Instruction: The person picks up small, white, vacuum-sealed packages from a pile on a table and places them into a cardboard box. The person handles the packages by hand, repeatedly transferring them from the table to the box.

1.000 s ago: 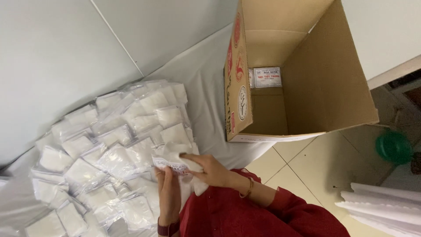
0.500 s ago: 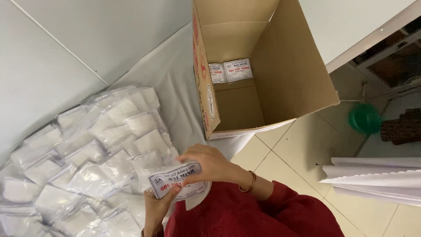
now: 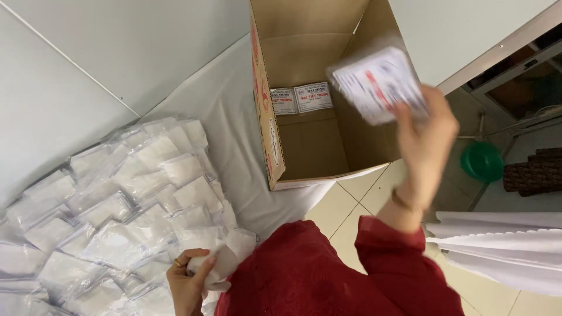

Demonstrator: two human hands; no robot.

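My right hand [image 3: 426, 136] is raised over the open cardboard box [image 3: 275, 146] and grips a stack of flat white packets [image 3: 377, 85], blurred by motion. Two packets with printed labels [image 3: 301, 98] lie flat at the far end inside the box. My left hand [image 3: 188, 282] rests low at the edge of a big pile of clear plastic packets filled with white material [image 3: 117, 222] and holds one white packet [image 3: 225, 260] from it. Red sleeves cover both arms.
The pile lies on a white sheet [image 3: 231, 117] against a white wall. A tiled floor [image 3: 351, 205] shows beside the box. A green basin [image 3: 483, 161] sits at the right, and stacked white folded sheets [image 3: 503, 246] lie at the lower right.
My right hand has lifted the stack of packets from my lap up and right, over the box. My left hand has let go of the stack and dropped back to the pile.
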